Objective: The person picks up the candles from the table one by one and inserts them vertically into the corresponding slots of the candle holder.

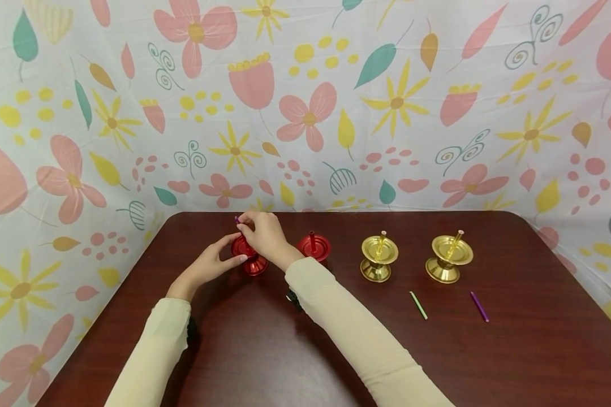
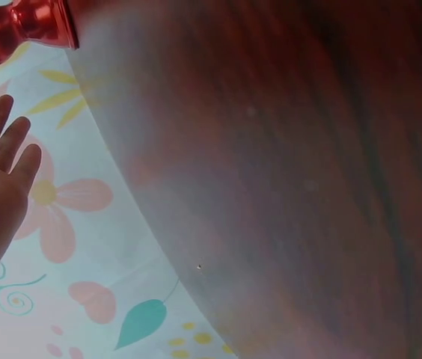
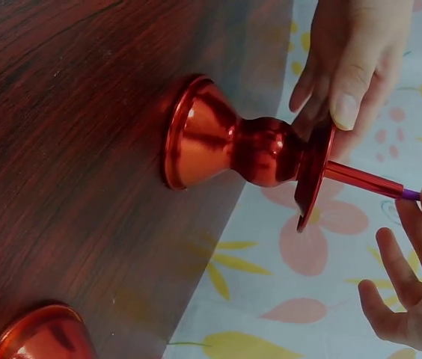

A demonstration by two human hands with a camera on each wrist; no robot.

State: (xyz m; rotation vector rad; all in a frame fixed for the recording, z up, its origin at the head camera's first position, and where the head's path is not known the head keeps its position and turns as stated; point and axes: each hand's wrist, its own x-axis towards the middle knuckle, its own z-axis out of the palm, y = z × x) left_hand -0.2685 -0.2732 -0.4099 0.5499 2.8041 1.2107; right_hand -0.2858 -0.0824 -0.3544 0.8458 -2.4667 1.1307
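Here, purple stick (image 3: 411, 194) in right hand (image 1: 266, 234)

The left sleeve (image 1: 150, 350) and right sleeve (image 1: 358, 330) are pale cream, long and plain; the right one creases softly; a small dark piece (image 1: 294, 299) shows under the right cuff (image 1: 305, 272).

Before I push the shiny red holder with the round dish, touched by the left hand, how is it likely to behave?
The holder might tip if pushed at its wide dish, which sits high above the base. Its smooth, glossy surface may feel slippery. The base flares outward, so small nudges probably just slide it.
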